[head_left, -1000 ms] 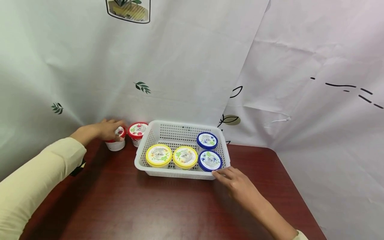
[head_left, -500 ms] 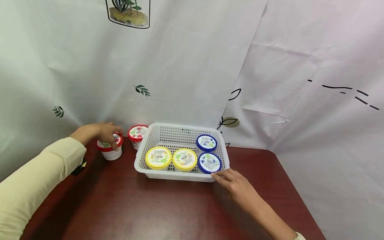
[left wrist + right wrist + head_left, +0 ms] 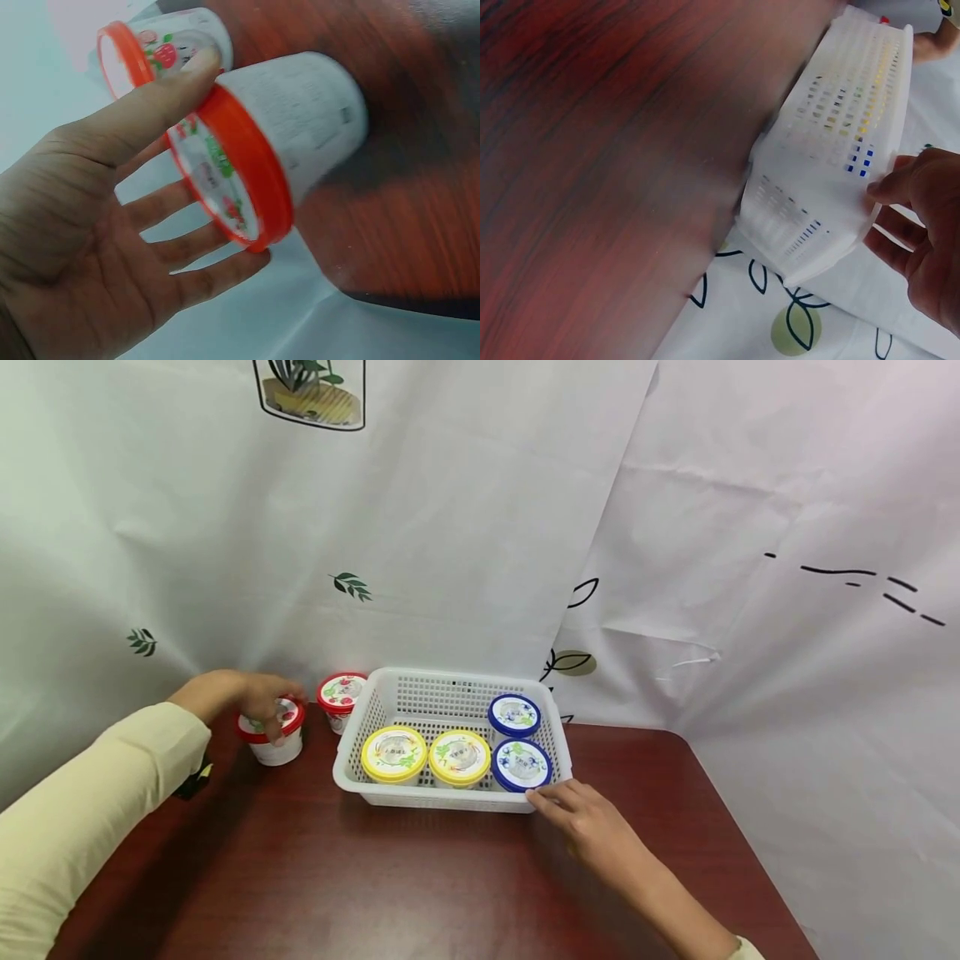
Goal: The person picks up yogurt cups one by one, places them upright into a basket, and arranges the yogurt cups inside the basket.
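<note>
In the head view my left hand (image 3: 262, 695) reaches over a white tub (image 3: 277, 752) with a red lid, at the table's left. The left wrist view has thumb and fingertips on opposite sides of this tub's lid rim (image 3: 259, 176), gripping it. Close by stands a second red-lidded tub (image 3: 341, 692), against the basket's left end. My right hand (image 3: 588, 818) pinches the near right corner of the white perforated basket (image 3: 450, 800); the right wrist view shows thumb and fingers on its rim. Inside are two yellow-lidded tubs (image 3: 393, 753) and two blue-lidded tubs (image 3: 521, 765).
The dark red-brown table (image 3: 420, 877) extends in front of the basket and to its right. A white printed curtain (image 3: 465, 527) hangs right behind the basket and tubs. A small black and yellow object (image 3: 195, 781) shows beside the left sleeve.
The left hand's red-lidded tub has shifted left and nearer, away from the other red-lidded tub. My right hand stays on the basket's corner. The head view has tilted a little.
</note>
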Demonstrator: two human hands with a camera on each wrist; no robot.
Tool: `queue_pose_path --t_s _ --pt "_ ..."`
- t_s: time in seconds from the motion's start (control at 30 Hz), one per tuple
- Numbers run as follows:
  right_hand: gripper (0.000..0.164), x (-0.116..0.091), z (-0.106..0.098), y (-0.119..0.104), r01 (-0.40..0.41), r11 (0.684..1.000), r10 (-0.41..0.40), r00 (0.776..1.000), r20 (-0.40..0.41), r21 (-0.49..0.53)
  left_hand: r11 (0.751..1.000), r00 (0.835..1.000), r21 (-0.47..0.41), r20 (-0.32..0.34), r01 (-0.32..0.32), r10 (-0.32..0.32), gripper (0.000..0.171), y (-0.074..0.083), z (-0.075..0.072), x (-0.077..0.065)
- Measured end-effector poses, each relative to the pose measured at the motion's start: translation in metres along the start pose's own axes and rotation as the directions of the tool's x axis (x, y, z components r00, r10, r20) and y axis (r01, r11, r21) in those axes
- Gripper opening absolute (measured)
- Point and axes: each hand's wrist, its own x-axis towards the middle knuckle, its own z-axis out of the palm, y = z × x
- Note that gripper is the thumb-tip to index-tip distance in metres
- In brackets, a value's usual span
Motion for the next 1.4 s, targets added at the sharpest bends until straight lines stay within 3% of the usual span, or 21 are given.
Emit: queue_pose_path --t_s 0.2,0.4,0.7,0.87,1.4 --pt "0.06 0.001 0.0 0.001 0.003 1.0 -0.003 1.0 -0.015 0.009 0.998 0.997 0.038 0.044 -0.058 0.057 0.088 0.004 -0.009 -0.008" --pt "0.06 0.0 0.001 0.002 0.004 1.0 -0.004 1.0 -0.019 0.009 1.0 1.0 0.017 0.019 -0.007 0.007 0.098 0.014 -0.019 -0.009" --pt "0.06 -0.001 0.002 0.002 0.012 1.0 -0.012 0.999 -0.034 0.008 0.999 1.0 0.04 -0.014 0.014 -0.014 0.104 0.035 -0.033 -0.017" --pt "0.06 -0.001 0.003 0.001 0.014 1.0 -0.014 0.999 -0.042 0.008 0.995 1.0 0.099 -0.019 -0.002 0.004 0.1 0.047 -0.042 -0.022" --pt "0.065 -0.002 0.004 0.001 0.016 1.0 -0.016 0.999 -0.038 -0.005 0.99 0.998 0.136 -0.06 -0.028 0.036 0.097 0.082 -0.065 -0.033"
